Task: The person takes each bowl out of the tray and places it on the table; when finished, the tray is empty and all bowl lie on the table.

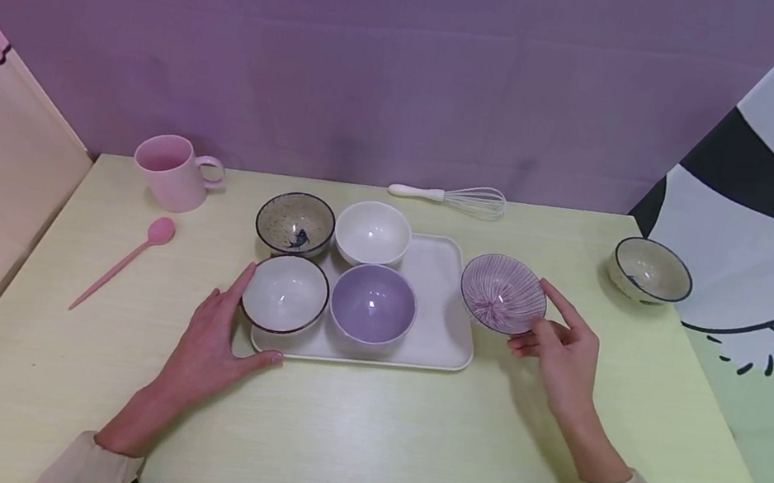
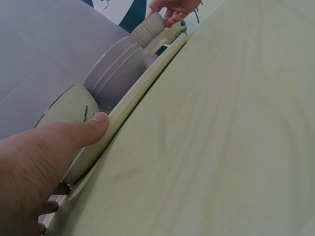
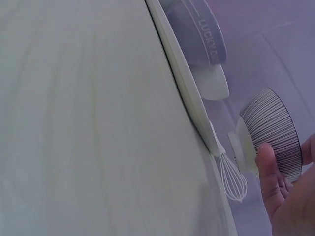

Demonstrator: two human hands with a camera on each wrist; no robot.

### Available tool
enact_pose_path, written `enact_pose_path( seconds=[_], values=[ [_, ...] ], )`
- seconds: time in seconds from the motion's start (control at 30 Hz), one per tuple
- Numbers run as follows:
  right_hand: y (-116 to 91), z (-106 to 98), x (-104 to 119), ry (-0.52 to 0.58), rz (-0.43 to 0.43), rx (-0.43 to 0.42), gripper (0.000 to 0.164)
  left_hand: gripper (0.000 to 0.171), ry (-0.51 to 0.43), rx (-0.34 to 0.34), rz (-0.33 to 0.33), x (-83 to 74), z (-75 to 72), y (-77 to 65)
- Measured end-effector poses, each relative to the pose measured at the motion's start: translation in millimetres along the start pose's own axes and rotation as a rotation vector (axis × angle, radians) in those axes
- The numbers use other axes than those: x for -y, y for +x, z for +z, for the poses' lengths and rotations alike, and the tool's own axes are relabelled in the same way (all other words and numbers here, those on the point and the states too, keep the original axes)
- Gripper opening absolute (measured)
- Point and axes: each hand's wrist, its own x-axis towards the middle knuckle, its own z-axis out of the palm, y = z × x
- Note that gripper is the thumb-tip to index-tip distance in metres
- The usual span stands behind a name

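My right hand (image 1: 561,355) pinches the rim of a purple-striped bowl (image 1: 503,294), held tilted above the tray's right end. In the right wrist view, the thumb presses the striped bowl's (image 3: 270,128) outer wall. A white rectangular tray (image 1: 437,299) carries a purple bowl (image 1: 373,304), a white bowl (image 1: 373,234), a speckled brown bowl (image 1: 295,224) and a dark-rimmed white bowl (image 1: 285,293). At the tray's front left corner rests my left hand (image 1: 216,341), fingers extended beside the dark-rimmed bowl. Its thumb lies along the tray's edge in the left wrist view.
A pink mug (image 1: 173,174) and a pink spoon (image 1: 129,261) are on the left of the table. Behind the tray lies a white whisk (image 1: 449,197). A cream bowl (image 1: 650,271) with a dark rim stands near the table's right edge. A purple cloth (image 1: 383,66) hangs behind.
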Motion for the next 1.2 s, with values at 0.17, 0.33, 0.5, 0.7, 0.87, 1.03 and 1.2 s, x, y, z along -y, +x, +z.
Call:
enact_pose_path(
  seconds=[0.17, 0.33, 0.5, 0.7, 0.87, 1.03, 1.2],
  values=[
    [9, -10, -5, 0.027, 0.012, -0.072, 0.057, 0.13, 0.007, -0.005, 0.004, -0.6, 0.8, 0.3],
    [18, -18, -11, 0.037, 0.038, -0.152, 0.057, 0.13, 0.007, -0.004, -0.008, -1.1, -0.1, -0.1],
    [25, -26, -19, 0.034, 0.066, -0.211, 0.057, 0.129, 0.003, 0.005, -0.027, -2.0, -1.2, -0.6],
    [33, -35, -27, 0.073, 0.116, -0.264, 0.057, 0.129, -0.003, 0.01, -0.036, -1.9, -0.9, -0.7],
    [39, -40, -30, 0.1, 0.133, -0.303, 0.058, 0.129, -0.001, 0.01, -0.038, -2.3, -1.1, -1.1],
    [42, -44, -30, 0.121, 0.144, -0.33, 0.057, 0.129, -0.001, 0.01, -0.034, -2.3, -1.1, -1.2],
    [45, -46, -34, 0.18, 0.11, -0.359, 0.056, 0.128, 0.002, 0.013, -0.037, -2.5, -1.4, -1.4]
  ],
)
